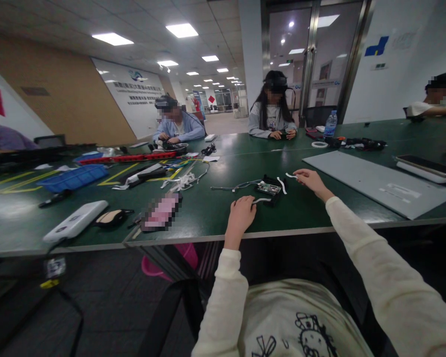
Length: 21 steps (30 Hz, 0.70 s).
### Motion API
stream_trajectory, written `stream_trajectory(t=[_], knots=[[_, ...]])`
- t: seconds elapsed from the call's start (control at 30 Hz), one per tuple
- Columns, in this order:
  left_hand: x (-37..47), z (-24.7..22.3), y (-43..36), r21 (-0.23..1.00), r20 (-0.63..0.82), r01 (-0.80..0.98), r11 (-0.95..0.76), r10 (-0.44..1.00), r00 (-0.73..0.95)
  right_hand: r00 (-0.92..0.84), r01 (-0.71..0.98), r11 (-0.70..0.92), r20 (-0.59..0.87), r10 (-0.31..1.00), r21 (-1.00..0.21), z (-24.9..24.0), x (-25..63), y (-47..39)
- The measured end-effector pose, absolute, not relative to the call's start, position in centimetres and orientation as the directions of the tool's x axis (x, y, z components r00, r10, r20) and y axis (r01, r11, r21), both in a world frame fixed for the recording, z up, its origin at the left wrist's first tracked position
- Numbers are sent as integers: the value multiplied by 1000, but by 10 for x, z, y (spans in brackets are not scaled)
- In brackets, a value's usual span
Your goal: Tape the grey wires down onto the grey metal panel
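Pinched between thumb and forefinger of my right hand [312, 182] is a short white strip [290, 175], raised near the table. My left hand [241, 213] rests by the table's front edge with curled fingers, closed on the end of another white strip [262, 200]. That strip runs to a small device with a bare circuit board [269, 189] and black end pieces. A third white strip [281, 185] lies across the device's right side. From the device's left a thin grey cable [234, 188] stretches over the green table. My left fingertips are partly hidden.
On the left lie a pink-screened phone [161, 212], a white power bank [76, 220], a blue basket [74, 177] and tangled white strips [184, 182]. A grey board [379, 183] lies right, beside a phone on a white box [429, 167]. Two people sit opposite.
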State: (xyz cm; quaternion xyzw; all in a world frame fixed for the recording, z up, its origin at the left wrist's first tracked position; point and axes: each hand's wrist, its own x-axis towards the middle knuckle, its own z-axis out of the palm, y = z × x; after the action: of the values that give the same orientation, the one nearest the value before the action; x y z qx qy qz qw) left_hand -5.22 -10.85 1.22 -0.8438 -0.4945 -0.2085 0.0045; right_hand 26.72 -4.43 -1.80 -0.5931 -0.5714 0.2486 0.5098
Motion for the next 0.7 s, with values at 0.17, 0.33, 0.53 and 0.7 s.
stream_trajectory(t=[0.17, 0.33, 0.53, 0.7], knots=[[-52, 14, -106, 216, 365, 827, -520, 828, 425, 167, 325, 134, 196, 966, -936, -19, 262, -46], [-51, 15, -103, 253, 392, 844, -472, 848, 357, 125, 384, 134, 195, 973, -914, -22, 267, -46], [-50, 16, -104, 268, 361, 863, -429, 875, 323, 94, 407, 135, 189, 977, -903, -22, 266, -48], [-51, 16, -105, 245, 399, 870, -429, 862, 313, 166, 349, 120, 187, 968, -930, -21, 264, -48]])
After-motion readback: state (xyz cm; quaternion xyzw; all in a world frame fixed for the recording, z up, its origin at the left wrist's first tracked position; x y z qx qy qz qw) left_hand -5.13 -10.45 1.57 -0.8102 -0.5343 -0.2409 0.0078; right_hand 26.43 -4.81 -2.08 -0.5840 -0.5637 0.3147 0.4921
